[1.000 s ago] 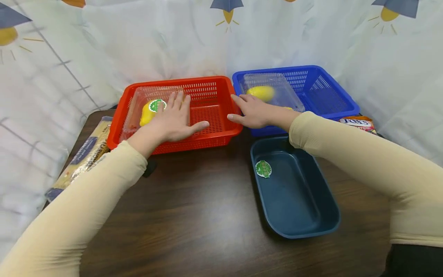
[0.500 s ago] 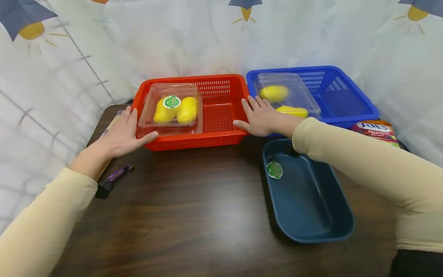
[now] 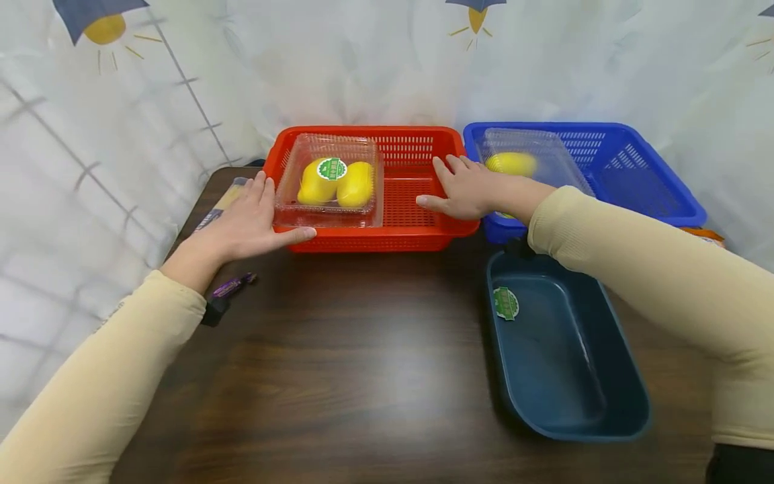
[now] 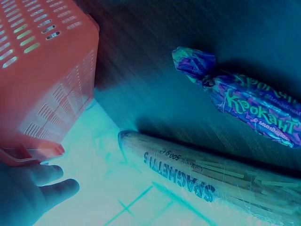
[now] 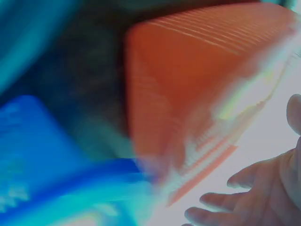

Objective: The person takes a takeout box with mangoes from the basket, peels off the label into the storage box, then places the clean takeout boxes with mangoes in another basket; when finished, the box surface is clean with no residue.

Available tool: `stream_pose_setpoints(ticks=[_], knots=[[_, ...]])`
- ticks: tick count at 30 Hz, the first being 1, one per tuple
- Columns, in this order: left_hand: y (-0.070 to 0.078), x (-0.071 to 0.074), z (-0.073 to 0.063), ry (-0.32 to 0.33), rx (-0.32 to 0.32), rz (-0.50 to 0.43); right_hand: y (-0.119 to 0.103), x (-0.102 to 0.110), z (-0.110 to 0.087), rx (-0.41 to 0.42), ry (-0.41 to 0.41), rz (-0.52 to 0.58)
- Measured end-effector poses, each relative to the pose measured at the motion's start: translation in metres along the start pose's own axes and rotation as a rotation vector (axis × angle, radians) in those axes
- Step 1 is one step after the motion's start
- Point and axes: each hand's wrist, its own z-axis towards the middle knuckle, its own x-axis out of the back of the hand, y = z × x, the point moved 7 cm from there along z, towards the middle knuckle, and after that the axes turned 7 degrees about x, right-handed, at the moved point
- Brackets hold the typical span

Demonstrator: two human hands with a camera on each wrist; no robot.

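Observation:
My left hand [image 3: 244, 215] lies at the left end of the red basket [image 3: 417, 238], fingers straight and thumb stretched along the front rim. In the left wrist view, its fingertips show right by the basket's rim. Over the basket's right end is my right hand [image 3: 468, 188], fingers spread and nothing held; the right wrist view is blurred, with that hand [image 5: 263, 193] beside the basket's rim. Inside the red basket, on the left, sits a clear plastic box [image 3: 296, 158] with two yellow, mango-like fruits [image 3: 355, 185] and a round green label [image 3: 331, 169].
A blue basket [image 3: 659, 181] with another clear fruit box [image 3: 559, 158] stands to the right. In front of it is a dark blue basin [image 3: 550, 356] with a green sticker. A wrapped candy [image 4: 258, 103] and a spaghetti pack [image 4: 202, 174] lie at the left.
My left hand has moved from above the fruit box to the red basket's left end. The right hand has shifted further over the right rim. The head view has turned left.

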Motion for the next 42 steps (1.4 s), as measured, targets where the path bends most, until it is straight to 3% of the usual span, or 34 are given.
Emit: stream_pose_setpoints(ticks=[8,12,17,24,27,35,42], knots=[[0.004,0.002,-0.002,-0.005,0.01,0.008,-0.039,0.034,0.044,0.051,-0.064,0.174],[0.003,0.002,-0.003,-0.002,0.019,0.008,-0.049,0.044,0.067,0.052,-0.092,0.331],[0.008,0.001,-0.005,-0.008,0.026,0.012,-0.044,0.041,0.082,-0.044,-0.156,0.593],[0.012,0.0,-0.005,-0.006,0.029,0.016,-0.034,0.02,0.099,-0.216,-0.255,1.051],[0.013,0.001,-0.005,-0.009,0.03,0.025,-0.034,0.01,0.105,-0.249,-0.282,1.171],[0.012,-0.002,-0.007,-0.022,0.042,0.031,-0.037,-0.014,0.115,-0.232,-0.324,1.244],[0.015,0.0,-0.004,-0.033,0.043,0.031,-0.035,-0.015,0.118,-0.215,-0.286,1.311]])
